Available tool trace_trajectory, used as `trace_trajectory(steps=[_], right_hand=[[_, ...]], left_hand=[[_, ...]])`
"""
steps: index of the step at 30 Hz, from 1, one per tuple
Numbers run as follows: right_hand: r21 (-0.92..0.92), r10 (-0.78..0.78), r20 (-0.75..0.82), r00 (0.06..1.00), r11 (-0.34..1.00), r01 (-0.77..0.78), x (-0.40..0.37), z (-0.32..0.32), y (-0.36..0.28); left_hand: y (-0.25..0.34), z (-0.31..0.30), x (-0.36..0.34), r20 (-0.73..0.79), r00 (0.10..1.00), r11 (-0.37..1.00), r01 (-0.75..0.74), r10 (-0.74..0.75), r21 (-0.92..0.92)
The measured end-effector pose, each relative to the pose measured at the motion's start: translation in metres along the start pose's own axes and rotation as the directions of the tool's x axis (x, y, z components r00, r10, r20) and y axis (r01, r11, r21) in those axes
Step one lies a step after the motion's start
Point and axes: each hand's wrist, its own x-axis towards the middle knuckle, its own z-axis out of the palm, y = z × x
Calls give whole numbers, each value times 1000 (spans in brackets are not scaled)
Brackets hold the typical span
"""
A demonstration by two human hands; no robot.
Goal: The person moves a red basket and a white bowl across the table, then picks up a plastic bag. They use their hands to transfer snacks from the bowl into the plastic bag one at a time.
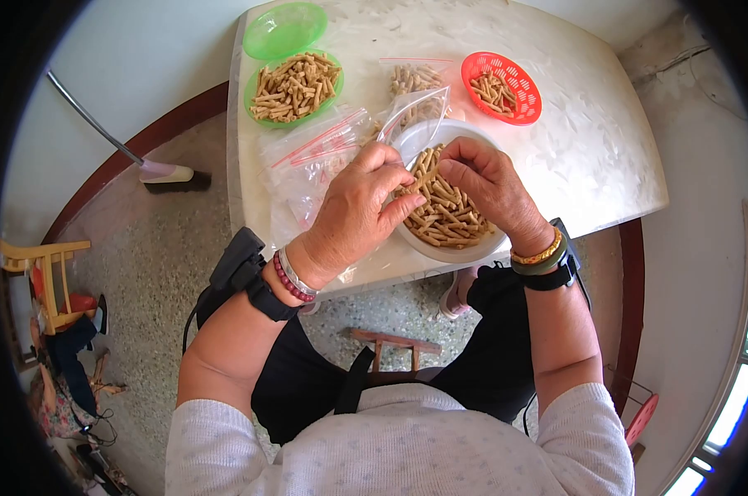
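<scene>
A white bowl (456,250) full of tan snack sticks (444,217) sits at the near edge of the white table (589,140). My left hand (353,207) pinches the edge of a clear zip bag (415,106) that stands open over the bowl's far rim. My right hand (489,186) hovers over the bowl, its fingers curled around a few sticks just beside the bag's mouth. Both wrists wear black straps and bracelets.
A green bowl (295,87) of sticks with its green lid (284,30) behind it stands at the far left. A red mesh basket (503,87) holds a few sticks at the far right. Spare clear zip bags (312,157) lie left of the white bowl. A broom (163,172) rests on the floor.
</scene>
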Motion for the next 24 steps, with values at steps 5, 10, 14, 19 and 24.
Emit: trace_trajectory(steps=[5, 10, 14, 19, 24], right_hand=[[-20, 9, 2, 1000, 1000, -9, 0, 1, 4], [-90, 39, -6, 999, 995, -39, 1, -1, 6], [14, -16, -57, 998, 1000, 17, 0, 0, 1], [46, -35, 15, 999, 998, 34, -1, 3, 9], [34, 0, -5, 1000, 999, 1, -1, 0, 0]], left_hand=[[-1, 2, -1, -30, 999, 999, -26, 27, 33], [-1, 2, 0, -29, 999, 999, -25, 26, 44], [-2, 2, 0, -31, 1000, 999, 6, -5, 48], [-4, 3, 0, -33, 999, 998, 15, -13, 61], [0, 1, 1, -45, 999, 998, -21, 24, 60]])
